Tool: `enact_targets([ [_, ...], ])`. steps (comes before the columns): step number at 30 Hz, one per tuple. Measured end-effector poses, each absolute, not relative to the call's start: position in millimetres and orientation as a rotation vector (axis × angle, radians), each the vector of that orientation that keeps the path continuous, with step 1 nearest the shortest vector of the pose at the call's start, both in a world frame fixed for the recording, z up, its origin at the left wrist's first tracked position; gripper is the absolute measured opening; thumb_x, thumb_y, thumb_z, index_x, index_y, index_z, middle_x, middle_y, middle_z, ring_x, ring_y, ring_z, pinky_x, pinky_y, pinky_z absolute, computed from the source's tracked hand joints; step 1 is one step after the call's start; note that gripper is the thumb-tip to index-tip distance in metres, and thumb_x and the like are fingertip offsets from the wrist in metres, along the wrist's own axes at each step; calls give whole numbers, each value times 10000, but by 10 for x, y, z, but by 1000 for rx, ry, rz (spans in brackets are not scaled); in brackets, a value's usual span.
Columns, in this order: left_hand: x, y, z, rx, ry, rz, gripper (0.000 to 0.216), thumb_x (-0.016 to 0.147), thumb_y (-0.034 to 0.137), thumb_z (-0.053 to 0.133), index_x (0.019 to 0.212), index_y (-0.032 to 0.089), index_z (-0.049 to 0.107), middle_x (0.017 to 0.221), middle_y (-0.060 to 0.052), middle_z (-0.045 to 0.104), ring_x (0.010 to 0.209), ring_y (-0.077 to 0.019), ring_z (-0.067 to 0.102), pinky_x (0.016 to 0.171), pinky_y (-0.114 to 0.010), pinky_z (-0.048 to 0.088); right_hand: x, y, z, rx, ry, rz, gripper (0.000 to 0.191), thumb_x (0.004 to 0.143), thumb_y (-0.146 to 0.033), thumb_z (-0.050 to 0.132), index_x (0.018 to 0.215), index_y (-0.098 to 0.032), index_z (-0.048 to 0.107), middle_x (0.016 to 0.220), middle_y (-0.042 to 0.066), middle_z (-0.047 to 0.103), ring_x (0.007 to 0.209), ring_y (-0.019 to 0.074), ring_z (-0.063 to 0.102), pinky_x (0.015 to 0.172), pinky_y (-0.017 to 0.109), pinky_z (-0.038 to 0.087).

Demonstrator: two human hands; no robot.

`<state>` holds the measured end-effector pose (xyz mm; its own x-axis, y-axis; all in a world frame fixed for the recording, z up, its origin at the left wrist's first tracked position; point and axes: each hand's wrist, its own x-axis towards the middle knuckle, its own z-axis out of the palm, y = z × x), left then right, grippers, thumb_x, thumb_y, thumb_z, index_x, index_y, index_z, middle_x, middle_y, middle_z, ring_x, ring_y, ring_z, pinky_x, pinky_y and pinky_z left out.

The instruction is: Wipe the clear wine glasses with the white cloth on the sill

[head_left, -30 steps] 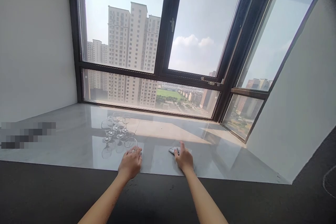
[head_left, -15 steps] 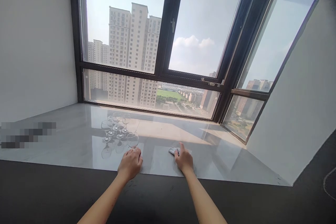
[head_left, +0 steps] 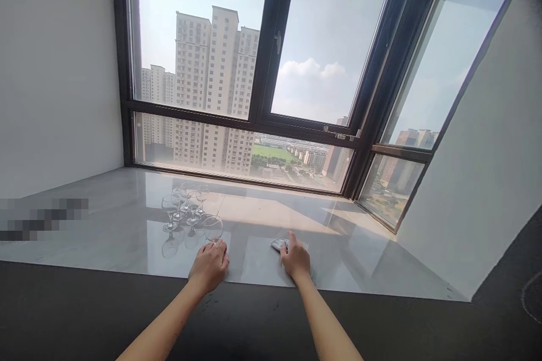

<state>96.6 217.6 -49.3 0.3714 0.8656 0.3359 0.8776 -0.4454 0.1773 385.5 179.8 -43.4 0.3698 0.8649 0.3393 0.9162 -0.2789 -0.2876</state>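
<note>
My left hand (head_left: 209,266) is closed at the front of the sill around the lower part of a clear wine glass (head_left: 213,229). The bowl of that glass shows above my knuckles; its stem and foot are mostly hidden. To the right, my right hand (head_left: 297,260) rests on the glossy surface with fingers curled over a small grey-white cloth (head_left: 278,244), its index finger pointing forward. Beyond my left hand, several stemmed glasses (head_left: 170,206) stand upright in a cluster, mirrored in the shiny sill.
The pale, polished window sill (head_left: 254,264) ends at a front edge above a dark wall face (head_left: 254,321). A dark-framed window (head_left: 190,113) runs along the back and turns a corner at right. White walls (head_left: 59,67) close both sides.
The view has shifted very slightly. Both hands, the wine glass and the cloth keep nearly the same places.
</note>
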Motion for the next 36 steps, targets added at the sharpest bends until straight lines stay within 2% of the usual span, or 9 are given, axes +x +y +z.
enact_targets([
  [3,1016,2242,-545,-2566,-1645,-565,411,933,295,376,1248,179,612,1388,-155,564,1351,-292,439,1098,-462,322,3850,1800,-433,-2185,-1543,-167,463,941,-294,430,1387,-170,441,1074,127,680,974,236,646,758,288,426],
  [6,1126,2311,-548,-2560,-1694,-473,488,921,307,383,1360,187,561,1491,-148,473,1397,-309,393,1141,-529,255,3854,1804,-446,-2160,-1544,-178,457,933,-284,436,1373,-164,452,1066,126,678,967,235,646,762,286,423],
  [13,1715,2558,-393,-2754,-1741,-314,700,905,508,347,1499,140,394,1577,-177,316,1471,-351,254,1177,-592,129,3866,1807,-459,-2150,-1542,-151,454,946,-284,420,1385,-169,438,1086,123,675,968,231,649,755,280,430],
  [22,2490,3174,-417,-2727,-1796,-231,642,919,447,370,1457,103,427,1573,-235,287,1488,-369,190,1150,-636,96,3885,1836,-488,-2087,-1483,-167,444,912,-247,442,1349,-170,468,1086,126,676,993,248,641,789,293,428],
  [26,2724,3345,-431,-2709,-1790,-214,616,948,434,313,1457,106,423,1558,-225,334,1484,-364,195,1154,-631,46,3889,1836,-493,-2067,-1464,-166,458,902,-231,442,1356,-166,460,1050,120,674,971,252,642,781,301,430],
  [31,2983,3529,-373,-2755,-1784,-248,637,975,434,238,1483,80,384,1572,-237,288,1480,-367,186,1159,-612,52,3905,1861,-510,-2055,-1464,-165,460,884,-213,438,1339,-152,470,1023,119,669,943,259,641,753,311,440],
  [36,3196,3663,-359,-2763,-1869,-236,632,933,491,333,1499,217,391,1582,-174,313,1488,-394,159,1132,-668,52,3908,1877,-505,-2057,-1456,-189,435,891,-212,432,1320,-164,487,1005,111,668,937,257,639,754,314,443],
])
